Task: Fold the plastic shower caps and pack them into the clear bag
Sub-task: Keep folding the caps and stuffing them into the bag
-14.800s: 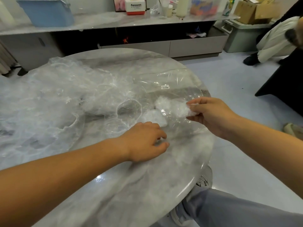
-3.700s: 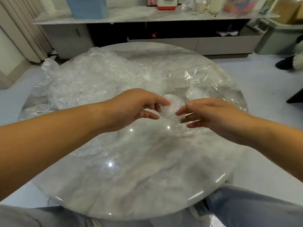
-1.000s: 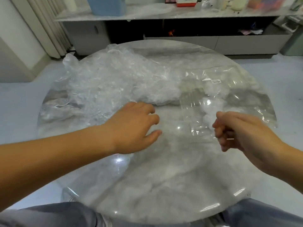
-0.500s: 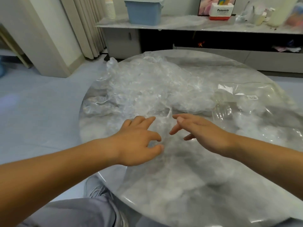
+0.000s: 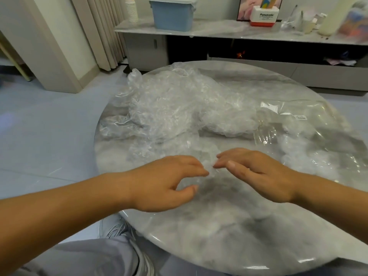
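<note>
Reaching toward each other over the near part of the surface (image 5: 229,226), the left hand (image 5: 165,186) and the right hand (image 5: 256,176) meet at one thin shower cap (image 5: 201,156) that lies flat between them. The left hand is curved, with thumb and fingers apart, and its fingertips (image 5: 203,172) touch the film; the right hand is flatter, with fingers stretched to the same spot. Whether either hand already pinches the film I cannot tell, because it is almost invisible there.

Behind the hands lies the big heap of loose caps (image 5: 179,108), crumpled and shiny. To the right is the clear bag (image 5: 310,120), lying flat with a small white label (image 5: 300,116), and white folded bundles (image 5: 294,148) seem to be inside it.

I judge the cap to be very light, soft and slippery. It will cling, spring open and trap air. The gathered elastic rim is probably the best place to hold, pressing flat while folding.
</note>
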